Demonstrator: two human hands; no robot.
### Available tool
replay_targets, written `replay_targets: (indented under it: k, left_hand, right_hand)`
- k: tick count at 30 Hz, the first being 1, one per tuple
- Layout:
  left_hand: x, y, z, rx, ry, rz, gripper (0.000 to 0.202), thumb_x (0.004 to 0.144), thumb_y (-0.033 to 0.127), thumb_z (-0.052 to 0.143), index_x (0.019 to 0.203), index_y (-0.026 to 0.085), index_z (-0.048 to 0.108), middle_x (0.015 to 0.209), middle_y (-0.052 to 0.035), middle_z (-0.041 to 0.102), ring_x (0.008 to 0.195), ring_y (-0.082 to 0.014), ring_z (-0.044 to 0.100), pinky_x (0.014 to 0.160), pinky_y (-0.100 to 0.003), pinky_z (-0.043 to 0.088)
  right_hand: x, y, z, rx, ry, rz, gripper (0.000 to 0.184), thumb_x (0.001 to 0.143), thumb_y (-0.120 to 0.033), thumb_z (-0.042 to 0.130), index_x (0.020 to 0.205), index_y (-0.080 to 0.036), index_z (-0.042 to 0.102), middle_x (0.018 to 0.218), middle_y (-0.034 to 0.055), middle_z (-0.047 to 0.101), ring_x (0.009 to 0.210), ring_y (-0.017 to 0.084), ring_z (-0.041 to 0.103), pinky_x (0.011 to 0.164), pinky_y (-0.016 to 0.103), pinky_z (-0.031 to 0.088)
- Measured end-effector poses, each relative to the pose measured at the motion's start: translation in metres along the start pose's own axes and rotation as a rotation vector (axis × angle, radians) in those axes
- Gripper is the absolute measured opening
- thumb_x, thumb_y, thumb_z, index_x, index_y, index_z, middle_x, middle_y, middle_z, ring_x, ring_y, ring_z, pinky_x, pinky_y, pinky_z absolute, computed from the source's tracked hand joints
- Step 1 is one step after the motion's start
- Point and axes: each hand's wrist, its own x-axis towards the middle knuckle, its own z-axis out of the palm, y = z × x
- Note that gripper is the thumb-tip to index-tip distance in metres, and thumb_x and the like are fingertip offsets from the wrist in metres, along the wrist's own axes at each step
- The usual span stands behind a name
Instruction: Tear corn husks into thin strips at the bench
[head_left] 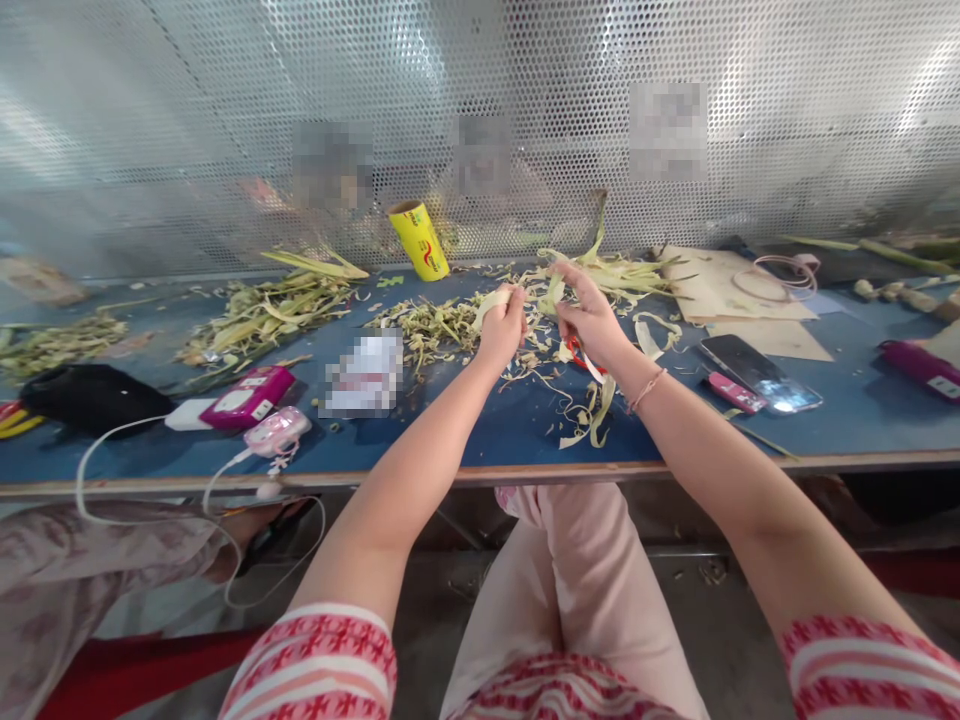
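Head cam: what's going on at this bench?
A seated person works over a blue table strewn with pale green leaf trimmings. The left hand grips a pale peeled stalk piece; the right hand pulls a leaf strip from it, with a red-handled tool tucked under the palm. A phone lies to the right, a yellow roll behind.

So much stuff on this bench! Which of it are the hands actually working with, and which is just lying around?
In use:
left hand gripping a pale leaf strip
right hand pulling at the leaf strip, a red-handled tool tucked in the palm
peeled scraps on the blue bench

Lying about:
yellow roll
black phone
magenta device
pink charger
cardboard sheets
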Motion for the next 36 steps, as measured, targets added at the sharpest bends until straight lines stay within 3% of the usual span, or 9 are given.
replay_targets:
  k: [4, 7, 9, 12, 16, 20, 28, 36]
  left_hand:
    - [0.001, 0.000, 0.001, -0.025, 0.016, 0.008, 0.053, 0.087, 0.073, 0.035, 0.091, 0.021, 0.049, 0.051, 0.0053, 0.044, 0.041, -0.0095, 0.044, 0.047, -0.025, 0.037]
    - [0.000, -0.002, 0.002, -0.049, -0.012, -0.015, 0.050, 0.085, 0.071, 0.042, 0.091, 0.021, 0.047, 0.057, 0.0048, 0.049, 0.043, -0.0089, 0.050, 0.049, -0.024, 0.041]
    - [-0.001, -0.001, 0.003, -0.075, -0.070, -0.041, 0.049, 0.084, 0.070, 0.046, 0.094, 0.022, 0.046, 0.060, 0.0045, 0.052, 0.045, -0.0093, 0.053, 0.049, -0.023, 0.042]
    - [-0.004, 0.001, 0.005, -0.054, -0.131, -0.049, 0.047, 0.086, 0.067, 0.046, 0.096, 0.022, 0.045, 0.053, 0.0069, 0.047, 0.040, -0.0091, 0.048, 0.045, -0.022, 0.038]
    - [-0.005, 0.006, 0.005, 0.020, -0.081, -0.034, 0.041, 0.090, 0.062, 0.043, 0.094, 0.021, 0.046, 0.051, 0.0079, 0.044, 0.035, -0.0066, 0.037, 0.041, -0.022, 0.029]
    - [-0.005, 0.009, 0.003, 0.065, -0.052, 0.016, 0.038, 0.092, 0.058, 0.043, 0.088, 0.020, 0.047, 0.049, 0.0072, 0.044, 0.038, -0.0065, 0.039, 0.044, -0.021, 0.031]
    - [-0.010, 0.013, 0.003, 0.115, -0.159, 0.019, 0.051, 0.089, 0.068, 0.036, 0.098, 0.021, 0.053, 0.049, 0.0065, 0.044, 0.035, -0.0066, 0.037, 0.041, -0.022, 0.029]
    - [-0.008, 0.011, 0.002, 0.081, -0.172, 0.010, 0.052, 0.087, 0.071, 0.038, 0.092, 0.022, 0.053, 0.050, 0.0056, 0.043, 0.037, -0.0071, 0.036, 0.041, -0.022, 0.030]
  right_hand:
    - [-0.001, 0.001, 0.005, -0.011, -0.088, 0.041, 0.038, 0.083, -0.032, 0.063, 0.120, -0.021, 0.064, 0.112, 0.0067, 0.068, 0.059, 0.008, 0.058, 0.061, 0.028, 0.056]
    - [0.001, 0.002, 0.007, -0.037, -0.080, 0.073, 0.032, 0.080, -0.034, 0.068, 0.107, -0.016, 0.070, 0.084, 0.0042, 0.070, 0.063, 0.011, 0.062, 0.068, 0.030, 0.057]
    - [0.001, 0.002, 0.007, -0.025, -0.048, 0.082, 0.031, 0.078, -0.032, 0.070, 0.105, -0.016, 0.071, 0.080, 0.0034, 0.070, 0.062, 0.012, 0.063, 0.069, 0.031, 0.058]
    - [0.000, 0.000, 0.007, -0.035, -0.028, 0.047, 0.030, 0.076, -0.029, 0.069, 0.104, -0.017, 0.071, 0.089, 0.0043, 0.072, 0.057, 0.010, 0.060, 0.063, 0.030, 0.057]
    - [-0.002, -0.005, 0.004, -0.078, -0.064, -0.017, 0.030, 0.077, -0.027, 0.067, 0.106, -0.021, 0.070, 0.106, 0.0046, 0.071, 0.053, 0.008, 0.057, 0.056, 0.028, 0.055]
    - [-0.004, -0.007, 0.003, -0.114, -0.077, -0.023, 0.038, 0.081, -0.021, 0.062, 0.118, -0.023, 0.065, 0.112, 0.0056, 0.068, 0.055, 0.008, 0.058, 0.056, 0.028, 0.055]
    - [-0.002, -0.001, 0.003, -0.120, -0.149, -0.032, 0.055, 0.079, -0.015, 0.060, 0.133, -0.026, 0.054, 0.139, 0.0069, 0.054, 0.059, 0.007, 0.057, 0.057, 0.027, 0.058]
    - [-0.001, 0.001, -0.001, -0.095, -0.191, -0.065, 0.065, 0.075, -0.014, 0.064, 0.138, -0.026, 0.050, 0.151, 0.0055, 0.043, 0.096, 0.018, 0.065, 0.069, 0.028, 0.061]
